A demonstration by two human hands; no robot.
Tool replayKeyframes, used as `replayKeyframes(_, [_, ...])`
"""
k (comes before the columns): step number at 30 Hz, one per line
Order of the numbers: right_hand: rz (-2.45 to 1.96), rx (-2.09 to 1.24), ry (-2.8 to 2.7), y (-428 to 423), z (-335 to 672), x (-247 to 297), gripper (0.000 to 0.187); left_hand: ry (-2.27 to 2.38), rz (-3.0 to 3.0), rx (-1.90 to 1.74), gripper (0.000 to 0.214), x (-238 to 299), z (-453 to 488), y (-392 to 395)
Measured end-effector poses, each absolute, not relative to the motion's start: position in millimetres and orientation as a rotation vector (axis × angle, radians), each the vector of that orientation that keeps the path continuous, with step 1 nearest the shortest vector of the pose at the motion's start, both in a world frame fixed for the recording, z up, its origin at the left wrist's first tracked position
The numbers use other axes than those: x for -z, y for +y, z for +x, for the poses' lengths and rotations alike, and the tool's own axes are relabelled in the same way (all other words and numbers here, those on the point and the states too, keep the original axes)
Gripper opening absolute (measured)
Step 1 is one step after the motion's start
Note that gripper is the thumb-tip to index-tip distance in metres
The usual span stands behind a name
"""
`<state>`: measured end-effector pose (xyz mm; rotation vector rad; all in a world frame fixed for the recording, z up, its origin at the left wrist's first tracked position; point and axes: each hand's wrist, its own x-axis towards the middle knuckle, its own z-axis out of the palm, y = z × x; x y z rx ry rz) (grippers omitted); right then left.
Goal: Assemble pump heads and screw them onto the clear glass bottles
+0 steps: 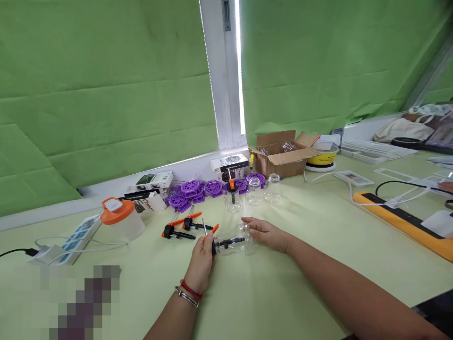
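My left hand (201, 262) is closed around a black pump head with an orange lever and a metal rod. Its black tube (230, 242) reaches into a clear plastic bottle (245, 246), which lies sideways with its base to the right. Against that base, fingers stretched out, is my right hand (265, 234); whether it bears on the bottle is hard to tell. Left of the bottle lie two loose black pump heads (171, 231) with orange levers. Behind it stand a bottle with a pump head fitted (233, 204) and two open clear bottles (254, 192).
Several purple plastic discs (191, 188) lie along the back, near white-and-black boxes (152, 182) and an open carton (286, 165). An orange-lidded cup (129, 224) and power strip (76, 241) stand left. A yellow bowl (321, 156) and orange-and-black strip (385, 212) are right.
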<state>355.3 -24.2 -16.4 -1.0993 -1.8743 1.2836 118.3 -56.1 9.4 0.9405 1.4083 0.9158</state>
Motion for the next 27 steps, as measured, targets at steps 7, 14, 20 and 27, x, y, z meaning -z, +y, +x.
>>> replayKeyframes(7, [-1.113, -1.275, -1.877, -25, 353, 16, 0.068, 1.389, 0.954, -0.914, 0.046, -9, 118, -56])
replayKeyframes(14, [-0.941, -1.307, -1.929, -20, 366, 34, 0.096, 1.387, 0.959, -0.875, 0.05, -7, 117, -54])
replayKeyframes(20, [-0.953, -1.303, -1.908, -20, 363, 31, 0.078, 1.408, 0.961, -0.882, 0.048, -7, 117, -53])
replayKeyframes(27, [-1.008, -1.28, -1.958, -19, 363, 26, 0.063, 1.407, 0.945, -0.891, 0.045, -9, 118, -54])
